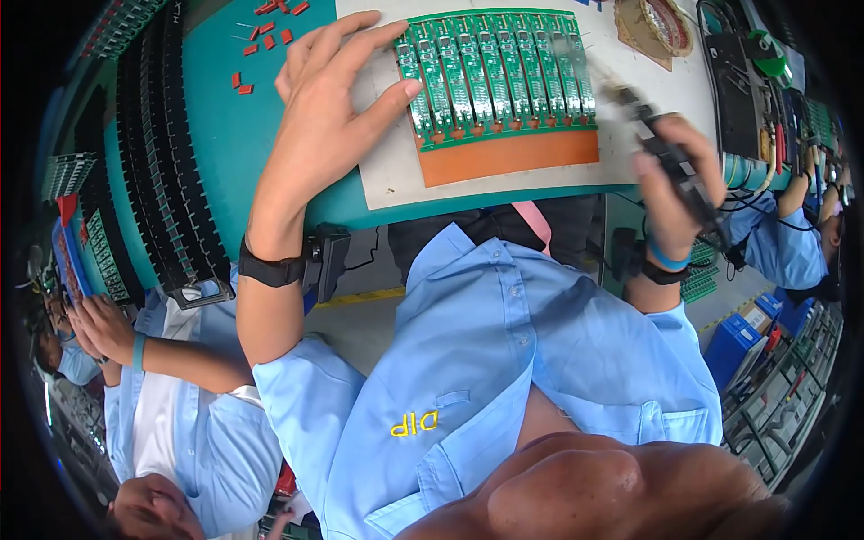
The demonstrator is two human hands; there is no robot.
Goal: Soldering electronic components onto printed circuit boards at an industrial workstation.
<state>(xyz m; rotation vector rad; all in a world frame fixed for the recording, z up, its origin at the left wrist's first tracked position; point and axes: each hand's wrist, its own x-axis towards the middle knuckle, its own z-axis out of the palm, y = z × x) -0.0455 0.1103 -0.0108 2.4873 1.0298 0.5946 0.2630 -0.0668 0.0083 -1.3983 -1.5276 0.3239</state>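
Observation:
A green circuit board panel [490, 76], made of several narrow strips side by side, lies on an orange-brown board [513, 159] on a pale sheet. My left hand [337, 99] has its fingers spread, with the index fingertip and thumb at the panel's left edge. Off the panel's right side, my right hand [675, 180] is wrapped round a black hand tool [675, 162]. The tool points up and left, and its tip is smeared by motion over the panel's right end, so its exact kind cannot be told.
Several small red components [250, 49] lie on the green mat [220, 99] at the far left. Long black slotted racks [162, 162] stand left of them. A round coil [661, 22] sits at the far right, near cables and tools. Co-workers sit on both sides.

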